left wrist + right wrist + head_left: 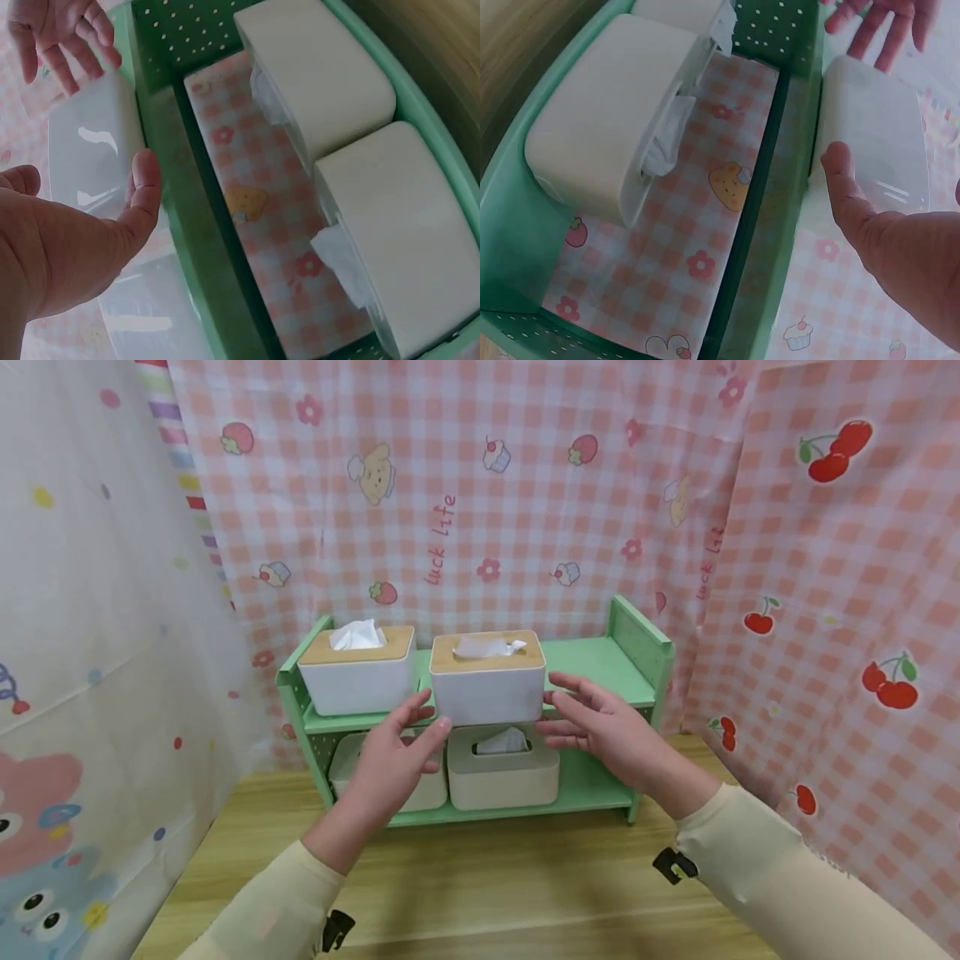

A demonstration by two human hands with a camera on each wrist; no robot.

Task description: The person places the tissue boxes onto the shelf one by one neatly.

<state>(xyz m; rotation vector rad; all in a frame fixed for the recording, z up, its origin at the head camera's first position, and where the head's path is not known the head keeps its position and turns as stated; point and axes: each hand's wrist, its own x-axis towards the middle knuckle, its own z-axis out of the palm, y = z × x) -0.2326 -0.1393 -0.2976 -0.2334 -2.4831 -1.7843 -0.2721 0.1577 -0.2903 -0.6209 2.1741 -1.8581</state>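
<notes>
A white tissue box (489,697) with a wood-coloured lid stands at the front of the green shelf's upper board, a tissue poking from its slot. My left hand (390,767) is by its left side and lower front corner, fingers spread and relaxed. Across from it, my right hand (603,727) is at the right side, its fingertips right at the wall of the box. In the left wrist view the same tissue box (90,142) lies between both hands. To its left stands a matching tissue box (358,687), pulled tissue showing on top.
On the lower board of the green shelf (592,662) are two cream tissue boxes, the right one (504,781) in plain sight and the left one (427,793) partly behind my left hand. A wood-grain table (525,885) carries the shelf. Patterned cloths (480,535) hang behind and beside it.
</notes>
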